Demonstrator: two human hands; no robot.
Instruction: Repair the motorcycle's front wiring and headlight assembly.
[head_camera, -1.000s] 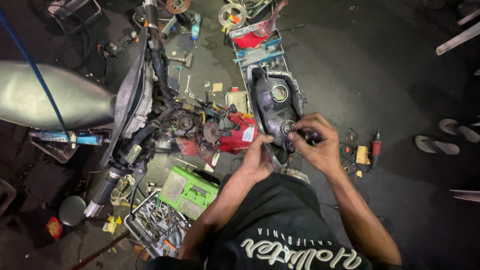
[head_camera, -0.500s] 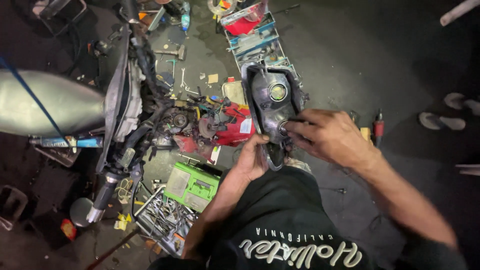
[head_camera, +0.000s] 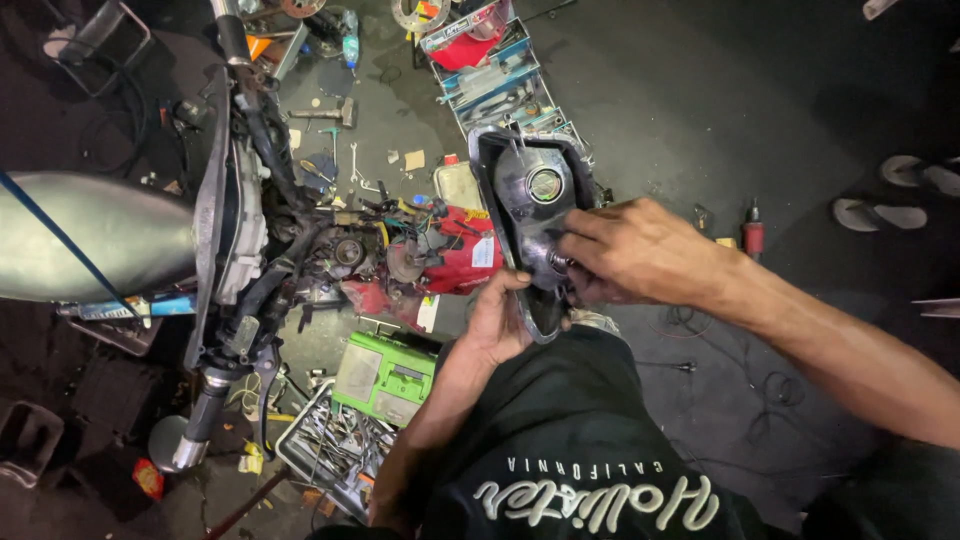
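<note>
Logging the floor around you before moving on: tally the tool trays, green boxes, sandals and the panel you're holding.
Black headlight housing panel, held by left hand and right hand: 1
Open tool trays: 2
Green box: 1
Sandals: 2
Total: 6

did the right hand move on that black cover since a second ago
Yes. The right hand slid from the black cover's right edge inward over its lower middle, below the round opening; the left hand grips the bottom.
</note>
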